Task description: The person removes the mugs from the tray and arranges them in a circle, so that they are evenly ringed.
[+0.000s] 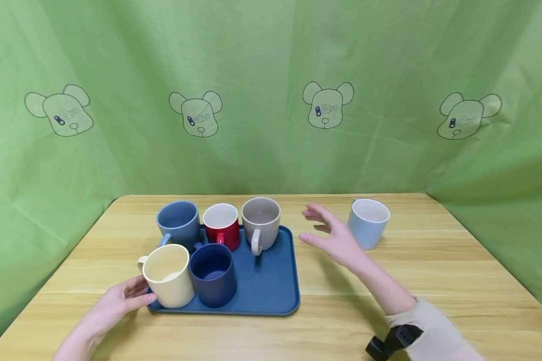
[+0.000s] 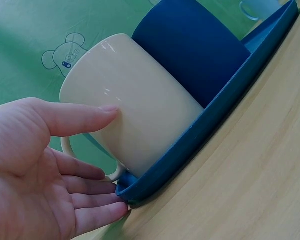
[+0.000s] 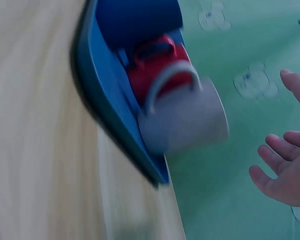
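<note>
A blue tray [image 1: 271, 286] holds a cream mug [image 1: 168, 281], a navy mug [image 1: 213, 276], a slate-blue mug [image 1: 180, 225], a red mug [image 1: 221, 228] with a white inside and a grey mug [image 1: 262, 223]. My left hand [image 1: 124, 298] is at the tray's near left corner. In the left wrist view its thumb lies along the cream mug's side, and its loosely extended fingers meet the tray's edge below the handle. My right hand [image 1: 331, 238] hangs in the air right of the tray, fingers spread and holding nothing. Behind it stands a light blue mug [image 1: 368, 225].
Everything stands on a wooden table [image 1: 334, 331]. A green curtain [image 1: 271, 100] printed with bear heads hangs behind it and along both sides. The light blue mug is on the bare wood, apart from the tray.
</note>
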Available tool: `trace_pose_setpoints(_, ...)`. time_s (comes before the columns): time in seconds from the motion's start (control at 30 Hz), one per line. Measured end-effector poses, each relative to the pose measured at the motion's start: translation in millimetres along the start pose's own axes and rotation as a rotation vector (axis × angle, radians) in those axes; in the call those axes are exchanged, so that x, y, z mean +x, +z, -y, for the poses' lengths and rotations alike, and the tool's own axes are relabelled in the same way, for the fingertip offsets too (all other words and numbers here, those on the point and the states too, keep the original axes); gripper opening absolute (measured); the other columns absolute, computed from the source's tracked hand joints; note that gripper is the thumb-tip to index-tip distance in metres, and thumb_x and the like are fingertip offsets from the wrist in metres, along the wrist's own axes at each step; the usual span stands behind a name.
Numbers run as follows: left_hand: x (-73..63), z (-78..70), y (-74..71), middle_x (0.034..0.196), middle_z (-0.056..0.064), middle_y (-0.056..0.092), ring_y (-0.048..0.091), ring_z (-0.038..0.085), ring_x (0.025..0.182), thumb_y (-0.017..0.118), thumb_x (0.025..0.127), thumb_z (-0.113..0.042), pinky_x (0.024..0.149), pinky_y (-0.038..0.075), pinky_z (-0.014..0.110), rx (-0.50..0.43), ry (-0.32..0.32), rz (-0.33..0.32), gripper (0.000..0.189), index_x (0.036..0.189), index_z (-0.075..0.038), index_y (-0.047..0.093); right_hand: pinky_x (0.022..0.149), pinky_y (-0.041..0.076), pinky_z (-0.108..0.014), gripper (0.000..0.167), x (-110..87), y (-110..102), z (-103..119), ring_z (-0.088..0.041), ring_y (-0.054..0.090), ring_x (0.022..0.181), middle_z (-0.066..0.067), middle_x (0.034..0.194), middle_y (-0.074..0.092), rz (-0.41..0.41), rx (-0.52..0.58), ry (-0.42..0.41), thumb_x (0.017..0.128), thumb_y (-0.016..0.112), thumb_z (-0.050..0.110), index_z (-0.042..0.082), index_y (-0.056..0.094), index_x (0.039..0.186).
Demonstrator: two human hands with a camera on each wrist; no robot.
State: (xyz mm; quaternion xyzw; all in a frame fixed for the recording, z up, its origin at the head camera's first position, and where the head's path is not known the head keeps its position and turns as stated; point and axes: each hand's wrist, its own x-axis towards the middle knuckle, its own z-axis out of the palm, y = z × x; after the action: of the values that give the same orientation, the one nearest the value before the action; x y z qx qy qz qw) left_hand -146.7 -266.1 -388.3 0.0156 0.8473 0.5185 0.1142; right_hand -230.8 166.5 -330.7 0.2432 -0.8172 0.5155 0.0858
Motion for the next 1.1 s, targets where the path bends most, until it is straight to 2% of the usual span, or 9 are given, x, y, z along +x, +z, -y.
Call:
trace_pose_setpoints(0.33, 0.3, 1.3, 0.4, 0.137, 0.038, 0.031, 0.033, 0.046, 0.127, 0.061, 0.09, -0.02, 0.102, 0.034, 0.048, -0.009, 0.013, -0.003, 0.073, 0.134, 0.022, 0.022, 0.1, 0.038, -0.044, 0.067, 5.5, 51, 17, -0.029, 0.048, 0.119, -0.02, 0.128, 0.052, 0.133, 0.108, 0.017, 0.081, 0.072, 0.01, -0.005, 0.038, 0.136)
trace_pose_setpoints(0.6, 1.1, 2.0, -0.6, 0.137, 0.037, 0.03, 0.032, 0.046, 0.128, 0.061, 0.089, -0.02, 0.103, 0.031, 0.049, -0.02, 0.025, -0.008, 0.074, 0.135, 0.022, 0.021, 0.1, 0.039, -0.042, 0.068, 11.1, 82, 34, -0.028, 0.049, 0.118, -0.017, 0.128, 0.052, 0.279, 0.153, -0.016, 0.08, 0.073, 0.014, -0.003, 0.038, 0.136)
trace_pose_setpoints(0.83, 0.9, 0.1, -0.8, 0.137, 0.038, 0.029, 0.031, 0.046, 0.128, 0.061, 0.089, -0.02, 0.103, 0.03, 0.05, -0.027, 0.025, -0.003, 0.074, 0.134, 0.022, 0.021, 0.101, 0.039, -0.039, 0.076, 13.2, 107, 41, -0.024, 0.045, 0.123, -0.011, 0.137, 0.045, 0.372, 0.118, 0.044, 0.079, 0.075, 0.021, 0.0, 0.034, 0.14)
trace_pose_setpoints(1.1, 1.3, 1.6, -0.6, 0.137, 0.038, 0.031, 0.032, 0.046, 0.128, 0.061, 0.089, -0.02, 0.103, 0.03, 0.05, -0.025, 0.022, -0.002, 0.073, 0.134, 0.022, 0.021, 0.101, 0.039, -0.041, 0.088, 12.1, 133, 41, -0.021, 0.04, 0.124, -0.007, 0.142, 0.037, 0.386, -0.001, 0.075, 0.074, 0.079, 0.032, 0.007, 0.031, 0.143)
